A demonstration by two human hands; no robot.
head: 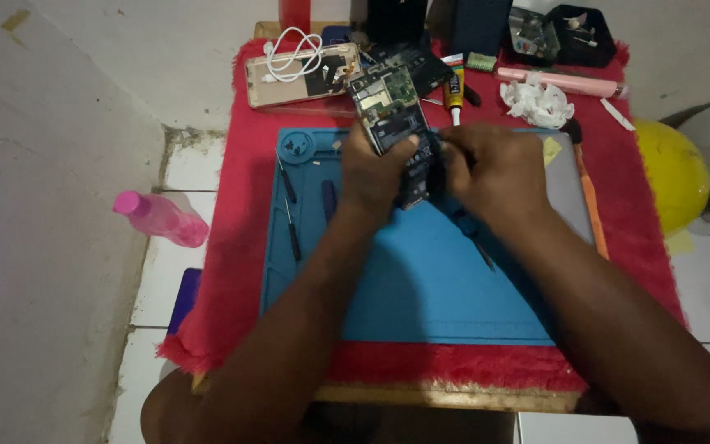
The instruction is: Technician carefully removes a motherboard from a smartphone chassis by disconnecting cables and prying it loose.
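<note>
My left hand [375, 168] is closed around an opened phone [394, 123], its circuit board showing, held tilted above the blue mat [421, 288] on the worktop. My right hand [491, 168] pinches at the phone's lower edge. Small screwdrivers [289, 205] lie on the mat, left of my hands.

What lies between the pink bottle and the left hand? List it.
In the head view: red cloth, the blue mat's edge and two small screwdrivers, between pink bottle and left hand.
</note>
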